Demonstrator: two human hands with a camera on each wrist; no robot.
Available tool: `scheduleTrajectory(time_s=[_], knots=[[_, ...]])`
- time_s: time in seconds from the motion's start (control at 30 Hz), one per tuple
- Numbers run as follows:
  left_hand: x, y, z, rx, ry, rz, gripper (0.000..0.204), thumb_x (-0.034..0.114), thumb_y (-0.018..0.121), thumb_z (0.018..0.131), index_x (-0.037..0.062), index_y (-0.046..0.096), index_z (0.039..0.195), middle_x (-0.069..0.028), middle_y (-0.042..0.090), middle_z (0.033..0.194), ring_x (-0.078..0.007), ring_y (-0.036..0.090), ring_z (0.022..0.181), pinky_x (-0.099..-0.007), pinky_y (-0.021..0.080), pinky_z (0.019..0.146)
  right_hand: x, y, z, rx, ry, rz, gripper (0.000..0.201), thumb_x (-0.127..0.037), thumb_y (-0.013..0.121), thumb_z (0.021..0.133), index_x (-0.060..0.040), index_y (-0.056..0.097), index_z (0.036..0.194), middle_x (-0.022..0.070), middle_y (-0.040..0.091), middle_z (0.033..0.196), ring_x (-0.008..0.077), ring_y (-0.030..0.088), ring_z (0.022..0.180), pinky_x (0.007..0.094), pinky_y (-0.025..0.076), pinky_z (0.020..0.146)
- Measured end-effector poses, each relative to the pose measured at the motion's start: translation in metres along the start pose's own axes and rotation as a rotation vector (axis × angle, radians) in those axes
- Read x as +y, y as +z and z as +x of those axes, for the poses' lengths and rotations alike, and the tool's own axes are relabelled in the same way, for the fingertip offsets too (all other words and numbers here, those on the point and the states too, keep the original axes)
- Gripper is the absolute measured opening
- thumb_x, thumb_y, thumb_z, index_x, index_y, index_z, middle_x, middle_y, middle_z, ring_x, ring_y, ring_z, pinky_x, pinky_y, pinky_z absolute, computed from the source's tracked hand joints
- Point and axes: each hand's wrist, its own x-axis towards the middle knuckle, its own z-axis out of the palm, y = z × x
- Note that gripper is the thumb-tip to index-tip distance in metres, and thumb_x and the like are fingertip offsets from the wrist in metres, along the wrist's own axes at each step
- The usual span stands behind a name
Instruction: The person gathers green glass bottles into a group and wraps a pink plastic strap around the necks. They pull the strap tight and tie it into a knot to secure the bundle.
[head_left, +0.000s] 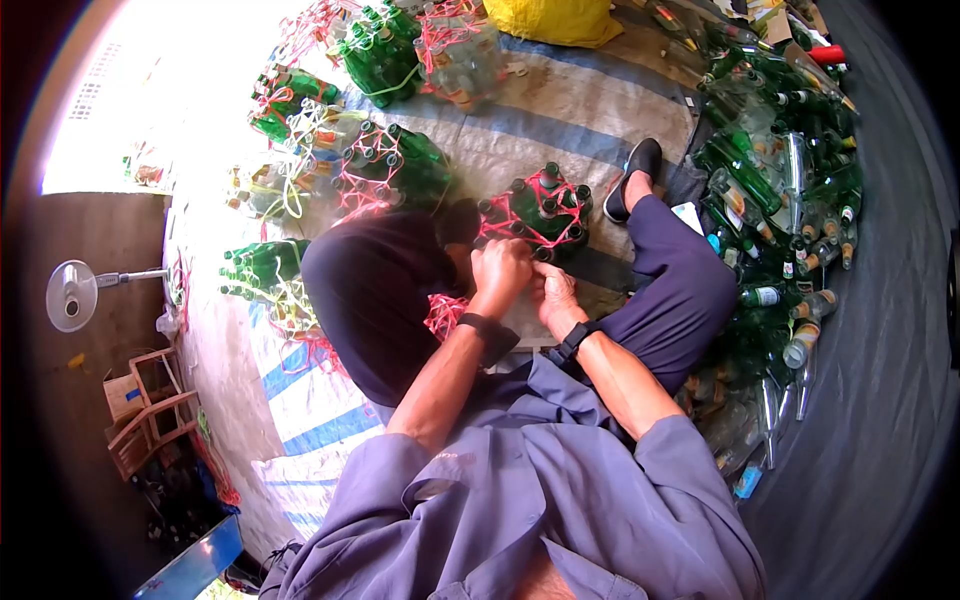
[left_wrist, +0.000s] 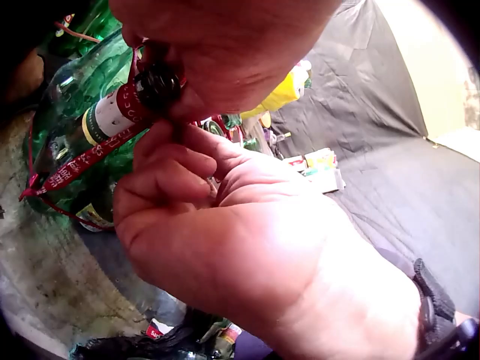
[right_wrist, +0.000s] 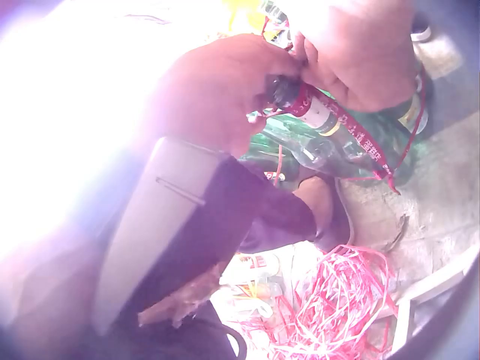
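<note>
A bundle of green glass bottles (head_left: pixel 548 212) stands in front of the seated person, with printed red plastic strap (left_wrist: pixel 94 159) laced round the necks. Both hands meet at the nearest bottle's neck (left_wrist: pixel 159 88). The left hand (head_left: pixel 502 270) has curled fingers and pinches the strap beside the bottle mouth; its fingertips are largely hidden. Right against it, the right hand (head_left: pixel 556 295) pinches the strap with bent fingers, as the left wrist view shows. A short strap end (right_wrist: pixel 259 117) pokes out by the left hand in the right wrist view.
Loose bottles (head_left: pixel 760 180) are heaped along the right side by a black sheet (head_left: pixel 890 300). More strapped bottle bundles (head_left: pixel 385 165) stand at the left and back. Tangled pink-red strap (right_wrist: pixel 337 300) lies by the left leg. A yellow sack (head_left: pixel 555 20) sits at the back.
</note>
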Motion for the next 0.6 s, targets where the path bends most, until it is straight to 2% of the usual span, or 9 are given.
scheduleTrajectory(time_s=[0.07, 0.17, 0.37, 0.6], knots=[[0.038, -0.044, 0.007, -0.219, -0.104, 0.15, 0.018, 0.021, 0.059, 0.081, 0.0144, 0.075, 0.089, -0.0052, 0.073, 0.088, -0.0242, 0.067, 0.089, -0.0434, 0.045, 0.073, 0.005, -0.003, 0.011, -0.01, 0.002, -0.005, 0.012, -0.017, 0.076, 0.08, -0.0133, 0.066, 0.075, -0.0025, 0.06, 0.066, 0.0092, 0.051, 0.053, 0.0254, 0.033, 0.046], [0.033, -0.038, 0.005, -0.123, -0.045, 0.122, 0.017, 0.024, 0.06, 0.079, 0.017, 0.075, 0.081, -0.0045, 0.073, 0.078, -0.0265, 0.068, 0.084, -0.0445, 0.043, 0.068, 0.005, -0.006, 0.015, -0.03, 0.005, -0.014, 0.011, -0.016, 0.075, 0.081, -0.0134, 0.066, 0.075, -0.003, 0.059, 0.065, 0.0091, 0.05, 0.052, 0.0247, 0.033, 0.046], [0.031, -0.042, 0.003, -0.128, 0.009, 0.069, 0.017, 0.022, 0.06, 0.079, 0.0149, 0.075, 0.084, -0.0069, 0.073, 0.083, -0.0284, 0.068, 0.085, -0.0449, 0.042, 0.069, 0.005, -0.009, 0.017, -0.041, -0.013, -0.039, 0.01, -0.015, 0.075, 0.082, -0.0122, 0.067, 0.076, -0.0027, 0.057, 0.064, 0.0093, 0.05, 0.053, 0.0241, 0.033, 0.046], [0.034, -0.045, 0.004, -0.137, -0.003, 0.061, 0.016, 0.021, 0.061, 0.079, 0.0122, 0.074, 0.085, -0.0083, 0.073, 0.084, -0.0302, 0.068, 0.087, -0.0465, 0.044, 0.071, 0.004, -0.01, 0.014, -0.107, -0.068, -0.071, 0.011, -0.015, 0.076, 0.083, -0.0112, 0.068, 0.077, -0.0021, 0.058, 0.067, 0.0095, 0.051, 0.056, 0.0255, 0.034, 0.047]])
